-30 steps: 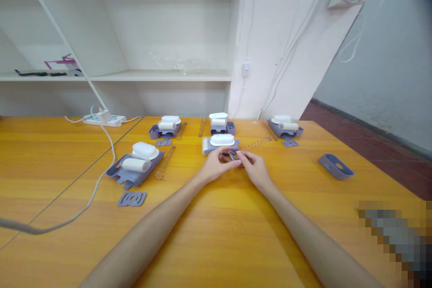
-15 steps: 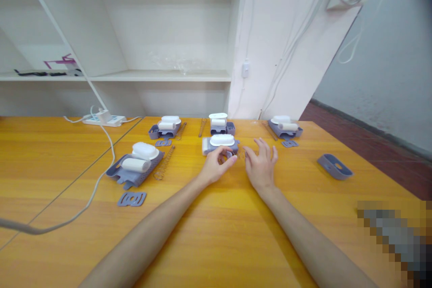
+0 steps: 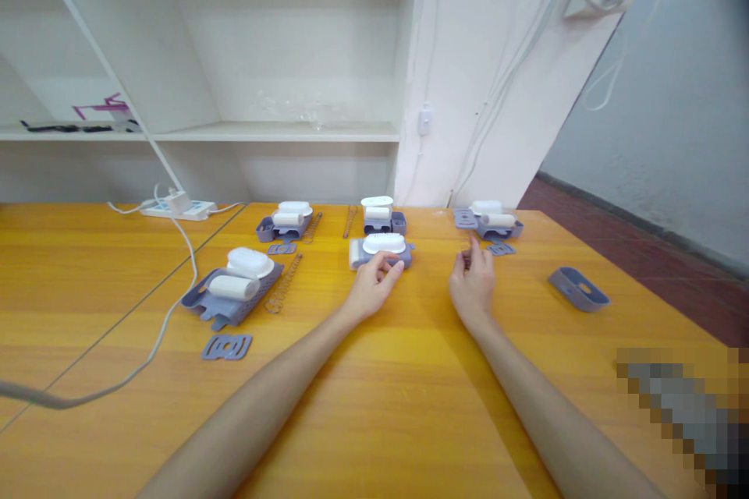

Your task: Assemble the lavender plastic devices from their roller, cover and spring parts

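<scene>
My left hand (image 3: pixel 374 284) has its fingers bent, thumb and forefinger against the front of a grey plastic case (image 3: pixel 403 257). A white oval piece (image 3: pixel 384 242), ridged like a brush, lies on top of this case. Off to the right, my right hand (image 3: pixel 473 284) has curled fingers around a thin coil spring (image 3: pixel 466 253), mostly hidden by them. Just beyond that hand are a flat grey plate (image 3: pixel 465 219) and another grey case (image 3: pixel 496 232) bearing white parts. A flat slotted grey piece (image 3: pixel 502 249) lies beside its fingers.
Similar sets stand at the back left (image 3: pixel 286 224), back middle (image 3: pixel 378 220) and nearer left (image 3: pixel 234 288), with springs (image 3: pixel 285 283) beside them. A grey oval cup (image 3: pixel 579 290) lies right. A white cable (image 3: pixel 181 304) crosses the left side from a power strip (image 3: pixel 179 209).
My right hand has moved right, away from the left, and its fingers have closed. The spring between the hands is gone from there. A flat grey plate now shows at the back right.
</scene>
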A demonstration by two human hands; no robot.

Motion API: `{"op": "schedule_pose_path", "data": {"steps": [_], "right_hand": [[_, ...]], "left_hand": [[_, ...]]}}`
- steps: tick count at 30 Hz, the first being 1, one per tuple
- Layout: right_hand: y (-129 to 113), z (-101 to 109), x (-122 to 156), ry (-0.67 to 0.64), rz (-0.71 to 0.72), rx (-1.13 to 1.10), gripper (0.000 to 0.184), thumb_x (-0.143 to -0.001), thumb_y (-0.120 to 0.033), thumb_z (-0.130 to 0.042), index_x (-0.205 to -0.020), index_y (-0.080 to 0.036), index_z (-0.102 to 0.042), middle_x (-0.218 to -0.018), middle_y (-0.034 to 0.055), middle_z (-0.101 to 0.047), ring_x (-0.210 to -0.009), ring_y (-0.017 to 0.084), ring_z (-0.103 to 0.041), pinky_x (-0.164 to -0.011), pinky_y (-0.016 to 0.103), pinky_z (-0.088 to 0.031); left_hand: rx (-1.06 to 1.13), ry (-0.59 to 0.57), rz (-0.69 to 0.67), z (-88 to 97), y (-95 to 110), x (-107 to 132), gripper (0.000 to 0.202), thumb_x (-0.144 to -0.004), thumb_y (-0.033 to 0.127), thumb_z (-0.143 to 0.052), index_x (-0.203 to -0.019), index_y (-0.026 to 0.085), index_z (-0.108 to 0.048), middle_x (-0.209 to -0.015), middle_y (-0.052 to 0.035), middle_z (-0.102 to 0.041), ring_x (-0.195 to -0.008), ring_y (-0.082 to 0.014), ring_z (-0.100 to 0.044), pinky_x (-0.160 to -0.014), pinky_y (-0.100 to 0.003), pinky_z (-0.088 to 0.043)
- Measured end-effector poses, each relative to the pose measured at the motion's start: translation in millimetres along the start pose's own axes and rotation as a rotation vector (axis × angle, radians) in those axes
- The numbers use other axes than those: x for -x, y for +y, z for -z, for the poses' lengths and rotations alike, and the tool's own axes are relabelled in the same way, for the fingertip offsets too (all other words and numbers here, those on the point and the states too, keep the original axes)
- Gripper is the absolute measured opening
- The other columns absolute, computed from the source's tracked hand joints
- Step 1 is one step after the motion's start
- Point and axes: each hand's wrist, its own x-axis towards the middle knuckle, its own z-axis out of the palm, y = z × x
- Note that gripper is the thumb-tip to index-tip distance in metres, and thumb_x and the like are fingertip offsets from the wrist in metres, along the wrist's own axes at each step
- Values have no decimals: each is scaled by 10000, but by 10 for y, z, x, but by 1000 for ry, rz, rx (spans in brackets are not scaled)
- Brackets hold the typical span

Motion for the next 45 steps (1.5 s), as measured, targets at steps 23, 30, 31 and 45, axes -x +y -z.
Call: {"op": "schedule_pose_path", "data": {"steps": [23, 30, 31, 45], "right_hand": [[949, 466, -325, 73, -425, 731, 328, -721, -445, -555, -840, -200, -737, -1293, 233, -377, -1230, 457, -203, -886, 639, -137], [857, 516, -336, -44, -492, 820, 378, -765, -430, -474, -971, -209, -701, -1147, 220, -491, -1114, 407, -362, -810, 617, -241], [808, 499, -326, -64, -462, 825, 365, -774, -419, -465, -964, -216, -702, -1106, 209, -519, -1090, 394, -387, -806, 603, -246], [-405, 102, 235, -234, 22, 90, 309, -848, -379, -458, -959, -193, -679, -906, 83, -602, -816, 182, -568, -783, 337, -428]], "left_hand": [[-66, -12, 0, 1, -15, -2, 355, -825, 482, -474, -999, 181, -545, -646, 37, -507, -464, -50, -382, -424, -169, -263], [-71, -13, -1, 3, -21, -5, 339, -830, 471, -472, -1004, 188, -538, -653, 37, -505, -472, -52, -389, -431, -171, -265], [-74, -13, -3, 2, -24, -5, 334, -831, 467, -472, -1005, 190, -537, -654, 37, -507, -473, -53, -391, -434, -172, -266], [-172, -62, -60, 2, -30, 20, 288, -815, 351, -510, -1057, 195, -515, -746, 23, -549, -467, -49, -395, -465, -180, -312]]}}
